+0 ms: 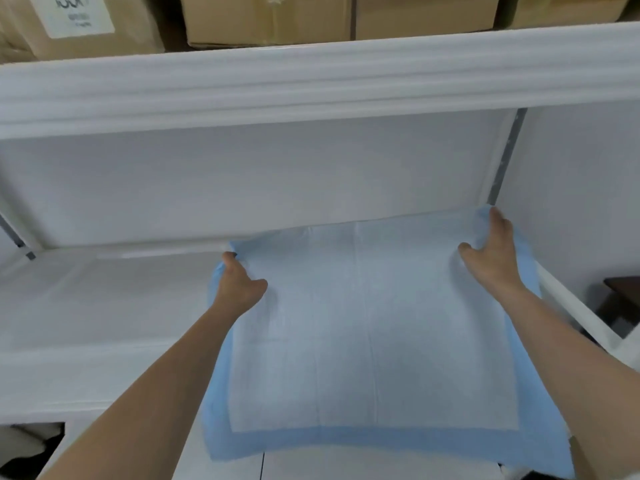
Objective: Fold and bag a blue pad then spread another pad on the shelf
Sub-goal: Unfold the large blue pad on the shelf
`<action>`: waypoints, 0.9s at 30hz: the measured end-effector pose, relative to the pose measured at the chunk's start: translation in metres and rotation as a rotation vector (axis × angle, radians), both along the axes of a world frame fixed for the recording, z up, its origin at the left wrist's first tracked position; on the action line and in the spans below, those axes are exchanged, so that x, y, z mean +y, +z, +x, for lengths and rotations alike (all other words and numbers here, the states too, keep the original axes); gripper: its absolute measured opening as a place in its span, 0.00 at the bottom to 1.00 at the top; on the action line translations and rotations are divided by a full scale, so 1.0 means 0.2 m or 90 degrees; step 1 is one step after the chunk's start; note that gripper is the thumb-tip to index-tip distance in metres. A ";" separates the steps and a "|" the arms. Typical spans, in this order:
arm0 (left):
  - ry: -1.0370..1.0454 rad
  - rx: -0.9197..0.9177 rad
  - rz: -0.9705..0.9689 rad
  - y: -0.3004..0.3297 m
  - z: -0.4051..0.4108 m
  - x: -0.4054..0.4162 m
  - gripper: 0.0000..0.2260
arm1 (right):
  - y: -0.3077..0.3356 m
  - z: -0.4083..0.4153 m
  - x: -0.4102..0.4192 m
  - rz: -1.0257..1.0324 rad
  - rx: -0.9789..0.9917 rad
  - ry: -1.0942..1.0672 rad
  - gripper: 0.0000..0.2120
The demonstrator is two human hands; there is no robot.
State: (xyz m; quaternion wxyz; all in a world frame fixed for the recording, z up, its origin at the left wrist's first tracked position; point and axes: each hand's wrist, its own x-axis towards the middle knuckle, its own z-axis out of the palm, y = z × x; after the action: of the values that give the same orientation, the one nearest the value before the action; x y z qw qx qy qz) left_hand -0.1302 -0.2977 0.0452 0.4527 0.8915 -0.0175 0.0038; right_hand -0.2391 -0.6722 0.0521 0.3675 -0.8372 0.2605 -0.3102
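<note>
A blue pad (363, 341) with a pale quilted centre and a blue border lies spread flat on the white shelf (104, 299), reaching the back right corner. Its front edge hangs slightly over the shelf's front. My left hand (240, 282) grips the pad's far left corner, fingers curled round the edge. My right hand (491, 251) holds the far right corner near the back wall, fingers curled over the edge and the thumb spread on the pad. No bag is in view.
An upper shelf (311, 84) wrapped in white overhangs the work area, with cardboard boxes (277, 19) on top. White walls close the back and right side. A dark piece of furniture (623, 299) stands beyond the right edge.
</note>
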 end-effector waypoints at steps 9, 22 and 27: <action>-0.005 0.067 0.001 -0.07 0.40 -0.23 0.25 | -0.13 0.34 -0.24 0.029 0.049 0.008 0.34; -0.089 0.086 0.047 -0.16 0.64 -0.41 0.45 | -0.20 0.59 -0.32 0.095 0.283 0.065 0.29; -0.062 0.168 0.113 -0.22 0.62 -0.28 0.38 | -0.27 0.56 -0.27 0.026 0.367 -0.005 0.19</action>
State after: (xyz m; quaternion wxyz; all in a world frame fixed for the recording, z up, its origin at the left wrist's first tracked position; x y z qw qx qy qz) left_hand -0.0068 -0.3531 0.0021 0.3700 0.9189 -0.0011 -0.1369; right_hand -0.1271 -0.7256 -0.0014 0.2941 -0.8821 0.3638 -0.0556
